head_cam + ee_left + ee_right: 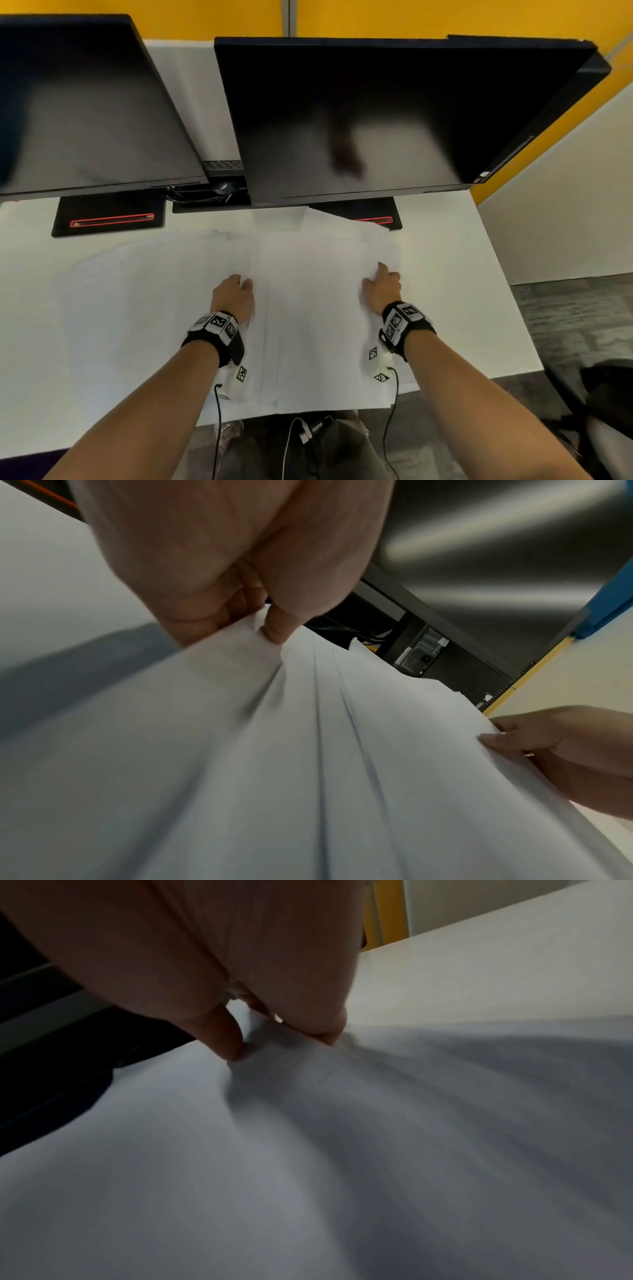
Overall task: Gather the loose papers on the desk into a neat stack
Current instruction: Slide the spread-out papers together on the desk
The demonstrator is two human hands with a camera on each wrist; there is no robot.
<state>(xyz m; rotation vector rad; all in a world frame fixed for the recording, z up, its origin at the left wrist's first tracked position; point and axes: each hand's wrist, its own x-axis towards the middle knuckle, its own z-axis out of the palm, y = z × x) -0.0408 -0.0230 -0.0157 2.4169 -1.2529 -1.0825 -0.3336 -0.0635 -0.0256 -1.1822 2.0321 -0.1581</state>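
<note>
Both forearms are bare, with no sleeves. Each wrist carries a black strap (219, 346) topped with a white block (215, 322) covered in square black-and-white coded markers; the right wrist's block (400, 320) is the same. Below each strap hangs a small white unit (236, 380) bearing another marker, and a thin black cable (218, 428) trails from it.

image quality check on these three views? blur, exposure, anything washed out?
Head view: the loose white paper sheets blend into the white desk, edges faint; the black monitor screens show hazy reflections. Left wrist view: streaky motion blur on the paper, though the left hand and its pinching grip read clearly. Right wrist view: dim, the right hand shadowing the blurred paper.
</note>
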